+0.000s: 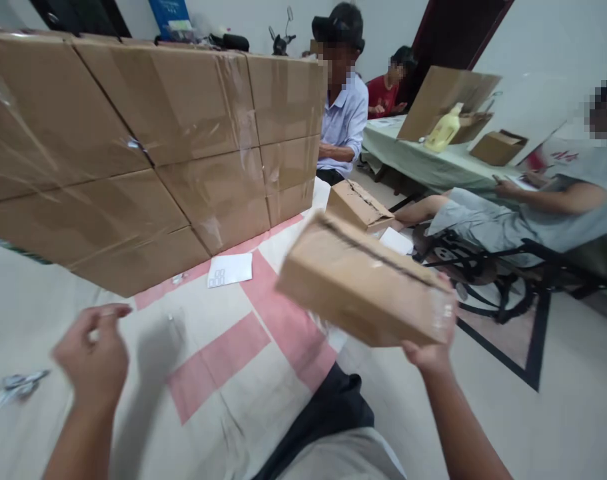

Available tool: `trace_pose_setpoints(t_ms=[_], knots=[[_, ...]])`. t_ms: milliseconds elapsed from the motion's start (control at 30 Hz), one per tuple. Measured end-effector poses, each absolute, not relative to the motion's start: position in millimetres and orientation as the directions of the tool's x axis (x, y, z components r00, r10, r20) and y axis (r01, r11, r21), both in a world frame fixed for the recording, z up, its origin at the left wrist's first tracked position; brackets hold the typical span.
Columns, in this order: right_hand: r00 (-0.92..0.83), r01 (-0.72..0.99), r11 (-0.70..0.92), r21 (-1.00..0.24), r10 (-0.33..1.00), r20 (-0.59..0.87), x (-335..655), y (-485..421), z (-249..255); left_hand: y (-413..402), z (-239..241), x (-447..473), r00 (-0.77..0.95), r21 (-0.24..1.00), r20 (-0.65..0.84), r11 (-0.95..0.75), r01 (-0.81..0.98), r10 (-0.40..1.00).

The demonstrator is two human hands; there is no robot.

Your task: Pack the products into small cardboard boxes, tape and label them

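A long brown cardboard box [363, 280] is held tilted in the air, with my right hand [436, 340] closed on its right end. A dark, rough line runs along the box's upper side, and clear tape shines at the held end. My left hand [96, 350] hovers over the pale cloth with its fingers curled into a pinch; whatever is in them, if anything, is too small to make out. Between the hands, near the stacked boxes, lies a white paper [230, 270] with small printed squares.
Stacked taped cartons [208, 127] form a wall ahead and left. Another cardboard box [358, 205] lies beyond the held one. Blurred scissors [20, 387] lie at far left. Several people sit nearby; a green-covered table [428, 160] holds a yellow jug [444, 128] and boxes.
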State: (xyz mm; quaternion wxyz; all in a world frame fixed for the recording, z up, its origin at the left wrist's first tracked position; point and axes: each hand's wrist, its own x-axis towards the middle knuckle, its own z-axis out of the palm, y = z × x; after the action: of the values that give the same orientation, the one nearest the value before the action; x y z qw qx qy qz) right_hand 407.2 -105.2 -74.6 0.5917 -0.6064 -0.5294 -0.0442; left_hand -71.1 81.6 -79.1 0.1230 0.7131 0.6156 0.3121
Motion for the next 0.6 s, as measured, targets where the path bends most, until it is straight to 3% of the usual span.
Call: trace_pose_setpoints(t_ms=[100,233,400,600], knots=[[0.596,0.726,0.089,-0.682,0.414,0.688,445.2,-139.3,-74.6,102.6,-103.0,-47.8,-0.148,0.682,0.225,-0.047,0.730,0.963],[0.778,0.601,-0.111,-0.792,0.309,0.547,476.6,-153.5,-96.6,108.3,-126.1,-47.5,-0.058,0.711,0.112,-0.039,0.703,0.992],[0.795,0.565,-0.237,-0.790,0.411,0.446,490.7,-123.6,-132.3,113.2,-148.3,-59.0,-0.163,0.739,0.128,0.016,0.673,0.978],[0.737,0.578,-0.183,-0.795,0.535,0.412,502.2,-62.5,-136.4,117.6,-153.5,-70.0,-0.015,0.686,0.084,-0.047,0.726,0.996]])
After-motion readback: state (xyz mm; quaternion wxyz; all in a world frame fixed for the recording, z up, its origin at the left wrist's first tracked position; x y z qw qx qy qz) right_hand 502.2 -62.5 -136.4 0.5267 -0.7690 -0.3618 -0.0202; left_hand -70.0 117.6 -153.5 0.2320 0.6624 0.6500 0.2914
